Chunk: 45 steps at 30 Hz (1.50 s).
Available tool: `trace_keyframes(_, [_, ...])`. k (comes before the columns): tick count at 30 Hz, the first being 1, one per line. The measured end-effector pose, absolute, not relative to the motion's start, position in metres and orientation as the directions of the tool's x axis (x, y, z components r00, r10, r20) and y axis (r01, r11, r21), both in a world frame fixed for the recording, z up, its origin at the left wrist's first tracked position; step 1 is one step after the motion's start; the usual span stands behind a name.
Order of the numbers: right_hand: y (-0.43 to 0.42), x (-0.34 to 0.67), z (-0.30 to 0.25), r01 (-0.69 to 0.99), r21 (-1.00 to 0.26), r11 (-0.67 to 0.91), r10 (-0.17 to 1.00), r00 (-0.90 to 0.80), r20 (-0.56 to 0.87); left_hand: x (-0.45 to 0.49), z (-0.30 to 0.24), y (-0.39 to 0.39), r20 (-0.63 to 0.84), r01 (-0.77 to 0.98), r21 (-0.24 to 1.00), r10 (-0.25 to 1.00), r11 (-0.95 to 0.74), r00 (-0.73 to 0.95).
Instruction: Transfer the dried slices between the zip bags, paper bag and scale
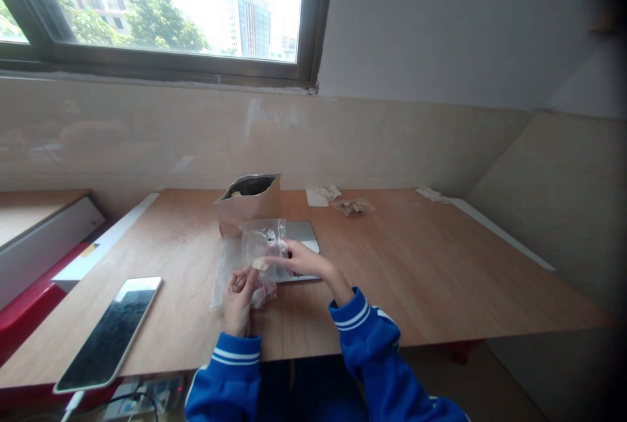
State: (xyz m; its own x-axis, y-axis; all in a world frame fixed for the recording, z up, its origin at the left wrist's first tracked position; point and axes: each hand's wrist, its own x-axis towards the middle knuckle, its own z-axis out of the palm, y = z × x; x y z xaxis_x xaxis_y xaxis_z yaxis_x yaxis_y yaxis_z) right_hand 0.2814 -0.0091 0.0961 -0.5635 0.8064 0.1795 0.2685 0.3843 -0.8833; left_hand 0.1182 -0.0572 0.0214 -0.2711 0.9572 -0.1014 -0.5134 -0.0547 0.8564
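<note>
Between my hands is a clear zip bag (262,236), held upright with its bottom toward me. My right hand (308,260) grips its right side, fingers reaching across it. My left hand (238,298) is closed in a pinch at the bag's lower left corner, beside a small pale piece (259,264); whether that piece lies inside the bag is unclear. More clear plastic bags (219,275) lie flat beneath. Just behind stands a brown kraft pouch (249,213), its top gaping over a silvery lining. A flat silver plate-like object (306,236) is partly hidden under the bag and right hand.
A phone (112,330) with a white cable lies at the front left of the wooden table (416,272). Toward the back are a filled clear bag (355,207), a white card (317,198) and crumpled white scraps (432,195). The tiled wall (367,141) borders the far edge.
</note>
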Motion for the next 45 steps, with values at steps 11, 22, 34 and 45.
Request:
trace_keyframes(11, [-0.014, 0.287, 0.103, 0.338, -0.799, 0.497, 0.804, -0.526, 0.277, 0.118, 0.029, -0.057, -0.128, -0.569, 0.82, 0.951, -0.057, -0.28])
trace_keyframes(22, [0.022, 0.29, 0.166, 0.087, -0.805, 0.587, 0.809, -0.046, 0.585, 0.113, 0.025, -0.057, -0.199, -0.593, 0.805, 0.943, 0.003, -0.266])
trace_keyframes(34, [0.079, 0.252, 0.192, 0.352, -0.585, 0.731, 0.682, -0.345, 0.645, 0.114, 0.022, -0.057, -0.189, -0.561, 0.827, 0.951, 0.02, -0.245])
trace_keyframes(45, [0.07, 0.252, 0.191, 0.581, -0.482, 0.656, 0.752, -0.448, 0.483, 0.114, 0.021, -0.056, -0.201, -0.574, 0.819, 0.948, 0.023, -0.248])
